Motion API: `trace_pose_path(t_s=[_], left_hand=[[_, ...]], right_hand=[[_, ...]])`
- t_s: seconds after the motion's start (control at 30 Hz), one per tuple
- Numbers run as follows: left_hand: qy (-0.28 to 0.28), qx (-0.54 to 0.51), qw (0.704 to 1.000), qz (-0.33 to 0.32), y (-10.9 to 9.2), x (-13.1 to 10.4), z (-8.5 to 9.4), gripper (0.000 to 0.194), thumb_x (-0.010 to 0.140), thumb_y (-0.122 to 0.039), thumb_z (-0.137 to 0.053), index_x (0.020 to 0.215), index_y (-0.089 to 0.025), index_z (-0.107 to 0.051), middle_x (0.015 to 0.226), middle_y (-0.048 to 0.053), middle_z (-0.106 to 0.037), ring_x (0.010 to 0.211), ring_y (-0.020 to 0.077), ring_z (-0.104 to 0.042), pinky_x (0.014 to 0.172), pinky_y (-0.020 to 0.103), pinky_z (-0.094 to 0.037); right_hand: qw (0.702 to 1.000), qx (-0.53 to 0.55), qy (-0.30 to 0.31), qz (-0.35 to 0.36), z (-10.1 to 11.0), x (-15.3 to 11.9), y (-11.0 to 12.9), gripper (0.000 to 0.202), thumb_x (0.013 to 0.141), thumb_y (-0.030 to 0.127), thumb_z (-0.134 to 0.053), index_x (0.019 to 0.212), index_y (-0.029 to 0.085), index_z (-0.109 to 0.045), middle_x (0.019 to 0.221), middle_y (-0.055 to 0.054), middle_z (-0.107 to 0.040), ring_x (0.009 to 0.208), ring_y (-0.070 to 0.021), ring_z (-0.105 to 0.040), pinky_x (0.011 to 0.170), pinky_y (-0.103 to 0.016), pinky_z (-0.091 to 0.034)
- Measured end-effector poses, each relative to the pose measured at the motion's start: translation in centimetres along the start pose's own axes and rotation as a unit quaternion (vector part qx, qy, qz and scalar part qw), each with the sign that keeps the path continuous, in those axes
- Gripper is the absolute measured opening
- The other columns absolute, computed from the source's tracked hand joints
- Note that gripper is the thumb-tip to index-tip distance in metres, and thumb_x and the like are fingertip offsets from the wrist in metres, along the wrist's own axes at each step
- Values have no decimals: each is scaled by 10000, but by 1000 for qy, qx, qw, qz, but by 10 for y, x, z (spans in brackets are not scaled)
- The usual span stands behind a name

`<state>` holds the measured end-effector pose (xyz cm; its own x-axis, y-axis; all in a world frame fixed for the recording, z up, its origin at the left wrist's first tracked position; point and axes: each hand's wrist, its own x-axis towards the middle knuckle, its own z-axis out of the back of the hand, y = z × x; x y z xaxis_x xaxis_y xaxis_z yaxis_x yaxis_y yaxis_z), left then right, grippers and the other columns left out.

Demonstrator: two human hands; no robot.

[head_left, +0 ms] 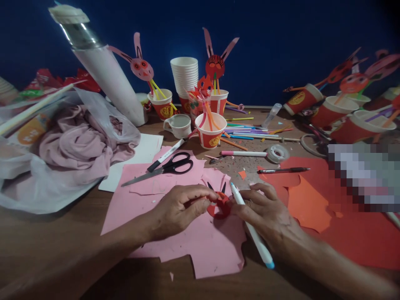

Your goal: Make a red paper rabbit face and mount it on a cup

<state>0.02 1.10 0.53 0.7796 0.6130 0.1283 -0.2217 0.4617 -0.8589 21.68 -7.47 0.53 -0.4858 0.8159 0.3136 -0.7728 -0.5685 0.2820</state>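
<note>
A red round paper rabbit head [220, 210] with two pink, black-marked ears is held low over a sheet of pink paper [140, 225]. My left hand [175, 210] is closed, its thumb and fingertips pinching the head's left edge. At the right edge, the fingertips of my right hand [265, 212] touch the head. That hand also grips a white marker [254, 235] with light blue ends, slanted between thumb and fingers. Black-handled scissors [168, 166] and a black-and-white marker [165, 156] lie on the pink paper beyond my left hand.
Behind stand red paper cups [211, 131] with rabbit heads on sticks, a mug [178, 126] and stacked white cups [184, 75]. A thermos [106, 79] and plastic bag [71, 154] are left. Tape [277, 153], a pen [283, 170] and red paper [359, 237] lie right.
</note>
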Motion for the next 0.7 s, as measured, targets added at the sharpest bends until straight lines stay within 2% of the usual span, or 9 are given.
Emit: trace_pose_path(t_s=[0.13,0.37,0.5,0.7], left_hand=[[12,22,999,-27,-1,-1,-1,214,891,-170,-451,1015,-178,-626,927,20,-692,802,100,-631,685,193,-476],[41,101,988,-105,2,-2,-6,222,893,-165,-440,1032,-158,-612,967,49,-689,852,157,-617,747,268,-468],[39,121,984,-125,0,-1,-6,213,892,-159,-433,1012,-145,-609,924,55,-685,810,159,-606,720,271,-459],[58,112,986,-111,-3,0,-6,213,888,-146,-431,989,-137,-618,880,53,-679,785,147,-604,707,263,-462]], right_hand=[[999,41,-12,-15,-1,-2,-4,264,776,110,-490,1008,201,-576,861,-57,-659,845,-209,-566,844,-405,-344],[992,80,-91,-13,-1,0,-12,190,807,88,-496,926,213,-575,870,-27,-666,791,-172,-563,767,-339,-374],[993,84,-80,-1,0,2,-10,210,828,76,-471,950,208,-579,845,-32,-658,787,-172,-550,766,-349,-369],[998,56,-25,18,2,3,-5,212,856,77,-429,948,187,-585,784,-30,-659,826,-174,-571,826,-368,-350]])
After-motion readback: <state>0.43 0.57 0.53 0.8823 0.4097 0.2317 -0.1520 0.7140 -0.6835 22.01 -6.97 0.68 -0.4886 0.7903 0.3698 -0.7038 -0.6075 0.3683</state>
